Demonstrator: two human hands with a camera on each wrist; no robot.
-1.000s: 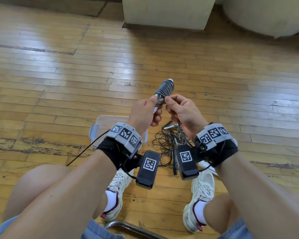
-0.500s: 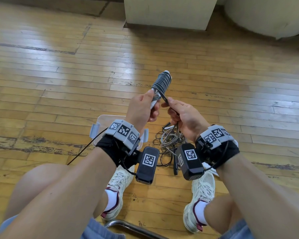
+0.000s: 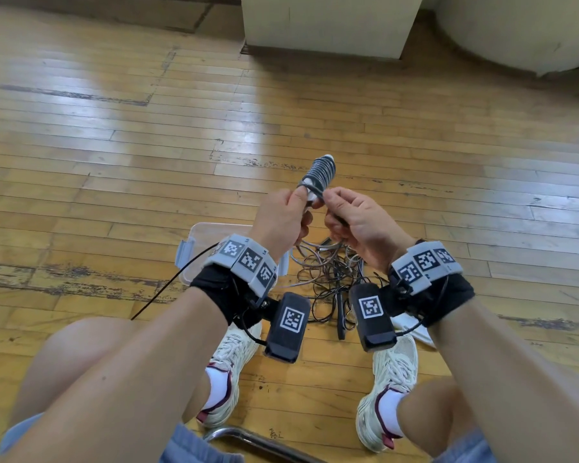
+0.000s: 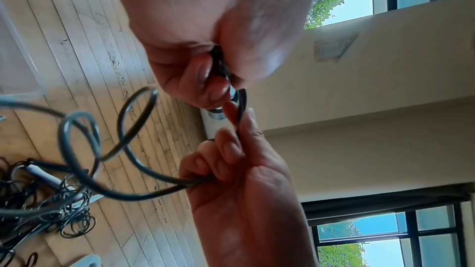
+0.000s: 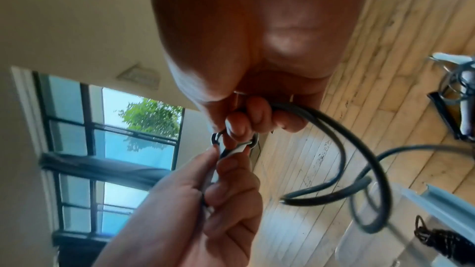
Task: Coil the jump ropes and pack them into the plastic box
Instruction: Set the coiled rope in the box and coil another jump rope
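Note:
In the head view my left hand (image 3: 300,203) grips a pale jump-rope handle (image 3: 319,172) that points up and away, with dark cord wound tightly round it. My right hand (image 3: 331,203) pinches the loose cord just beside the handle's lower end. A loop of cord lies over my left thumb tip. The left wrist view shows my left hand (image 4: 208,82) round the handle and the cord (image 4: 144,192) running from my right hand (image 4: 231,149) down to the floor. The clear plastic box (image 3: 211,233) stands on the floor behind my left wrist.
A tangle of other ropes (image 3: 328,279) lies on the wooden floor between my feet and the box. In the right wrist view a coiled black rope (image 5: 442,237) lies inside the box (image 5: 437,200). A pale cabinet (image 3: 328,25) stands farther off.
The handle rose a little, then came back down. My right hand has brought the cord round the handle's lower end, close to my left thumb. The loose cord below has shifted.

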